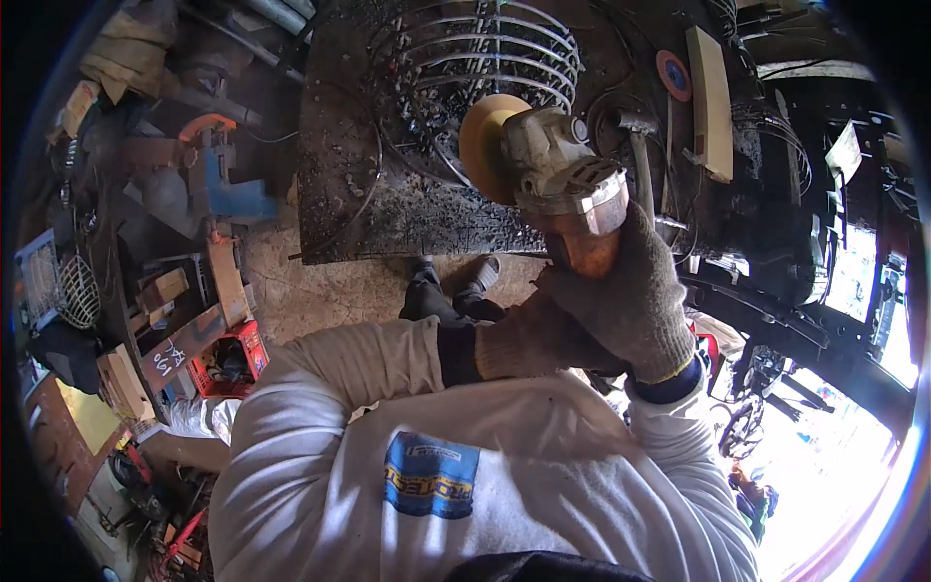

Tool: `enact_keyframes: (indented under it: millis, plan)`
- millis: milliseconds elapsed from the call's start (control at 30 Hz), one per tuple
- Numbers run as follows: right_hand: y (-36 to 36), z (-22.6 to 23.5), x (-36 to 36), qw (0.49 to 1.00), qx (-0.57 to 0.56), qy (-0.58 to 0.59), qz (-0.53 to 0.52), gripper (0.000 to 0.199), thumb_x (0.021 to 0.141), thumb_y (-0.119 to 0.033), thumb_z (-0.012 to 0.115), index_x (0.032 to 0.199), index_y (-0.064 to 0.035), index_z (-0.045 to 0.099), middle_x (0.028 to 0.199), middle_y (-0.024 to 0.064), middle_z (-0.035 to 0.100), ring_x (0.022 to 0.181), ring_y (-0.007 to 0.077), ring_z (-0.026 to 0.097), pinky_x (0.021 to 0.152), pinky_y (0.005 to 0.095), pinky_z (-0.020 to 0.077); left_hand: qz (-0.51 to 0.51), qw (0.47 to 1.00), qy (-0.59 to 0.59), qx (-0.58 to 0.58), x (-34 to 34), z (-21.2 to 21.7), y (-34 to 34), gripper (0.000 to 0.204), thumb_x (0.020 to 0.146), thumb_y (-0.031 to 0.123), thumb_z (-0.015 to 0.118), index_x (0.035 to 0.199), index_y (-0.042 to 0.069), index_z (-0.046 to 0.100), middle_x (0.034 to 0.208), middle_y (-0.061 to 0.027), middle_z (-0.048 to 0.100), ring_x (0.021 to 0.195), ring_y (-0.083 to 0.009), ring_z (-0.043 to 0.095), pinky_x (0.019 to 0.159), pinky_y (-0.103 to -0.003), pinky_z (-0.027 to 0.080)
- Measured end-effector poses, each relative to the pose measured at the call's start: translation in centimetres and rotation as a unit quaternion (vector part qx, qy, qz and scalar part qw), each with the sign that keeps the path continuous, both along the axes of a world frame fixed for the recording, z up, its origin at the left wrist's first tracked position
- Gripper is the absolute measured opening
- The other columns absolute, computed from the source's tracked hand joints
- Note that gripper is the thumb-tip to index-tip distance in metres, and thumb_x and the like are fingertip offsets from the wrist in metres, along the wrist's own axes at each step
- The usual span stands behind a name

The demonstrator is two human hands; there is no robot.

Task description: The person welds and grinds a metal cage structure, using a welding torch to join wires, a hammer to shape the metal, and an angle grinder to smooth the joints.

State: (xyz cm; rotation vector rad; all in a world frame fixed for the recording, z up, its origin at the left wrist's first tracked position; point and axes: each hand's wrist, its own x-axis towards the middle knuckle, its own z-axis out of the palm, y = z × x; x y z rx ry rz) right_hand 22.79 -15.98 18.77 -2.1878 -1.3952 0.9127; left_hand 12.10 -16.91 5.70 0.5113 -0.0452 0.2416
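An angle grinder (562, 165) with a grey metal head and an orange body is held upright over the near edge of the dark workbench (335, 199). Its yellowish round disc (485, 145) faces left. My right hand (630, 291), in a knitted work glove, wraps round the orange body. Lower down, my gloved left hand (529, 339) closes on the grinder's rear part; its fingers are mostly hidden behind the right hand. Beyond the disc, a domed cage of curved metal rods (495, 53) lies on the bench, apart from the disc as far as I can see.
Dark scraps and bent wire (373, 175) litter the bench. To the right lie a hammer (638, 155), a reddish round disc (673, 76) and a wooden block (711, 107). A blue and orange metal tool (233, 189) and a red crate (231, 359) are at the left.
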Motion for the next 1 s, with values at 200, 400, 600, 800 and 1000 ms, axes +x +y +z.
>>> enact_keyframes:
  millis: [200,400,600,800,1000]
  plan:
    - [0.4,0.1,0.0,1.0,-0.014,0.002,-0.003,0.071,0.072,-0.027,0.089,0.129,-0.0015,0.055,0.115,0.0181,0.07,0.107,0.0331,0.07,0.091,0.0417,0.0566,-0.006,0.999,-0.014,-0.047,0.2,-0.2,-0.1,0.077,0.096,0.044,0.068,0.153,0.007,0.031,0.152,-0.0149,0.044,0.142,-0.0268,0.043,0.124,-0.042,0.031]
    - [0.3,-0.2,0.2,1.0,-0.019,-0.001,0.004,0.073,0.071,-0.03,0.09,0.129,-0.0017,0.055,0.116,0.0184,0.07,0.107,0.0336,0.07,0.091,0.042,0.0571,-0.023,0.992,-0.036,-0.115,0.4,-0.5,-0.1,0.077,0.096,0.046,0.067,0.153,0.008,0.032,0.153,-0.0149,0.043,0.143,-0.0268,0.041,0.125,-0.042,0.029]
    - [0.3,-0.9,0.6,1.0,0.006,-0.008,0.019,0.074,0.071,-0.032,0.09,0.129,-0.0015,0.055,0.115,0.019,0.069,0.107,0.0348,0.07,0.09,0.0438,0.0572,-0.056,0.949,-0.084,-0.297,1.3,-1.3,-0.8,0.077,0.096,0.048,0.066,0.153,0.008,0.032,0.154,-0.0148,0.042,0.144,-0.0267,0.039,0.125,-0.041,0.028]
    - [0.6,-0.2,0.2,1.0,0.008,0.002,0.013,0.075,0.071,-0.031,0.091,0.129,-0.0009,0.055,0.117,0.0193,0.068,0.108,0.0351,0.069,0.092,0.0437,0.0565,0.197,0.939,-0.046,0.277,2.3,-2.6,-2.1,0.073,0.104,0.053,0.048,0.156,0.009,0.022,0.154,-0.0146,0.038,0.146,-0.0249,0.037,0.126,-0.041,0.028]
    - [0.3,-0.4,0.5,1.0,-0.009,0.017,0.012,0.074,0.072,-0.029,0.089,0.13,-0.001,0.054,0.119,0.0196,0.068,0.11,0.0347,0.069,0.094,0.0429,0.0558,0.033,0.992,-0.075,-0.101,1.9,-1.9,-1.7,0.083,0.095,0.056,0.063,0.156,0.011,0.028,0.154,-0.0134,0.04,0.146,-0.0256,0.036,0.125,-0.041,0.029]
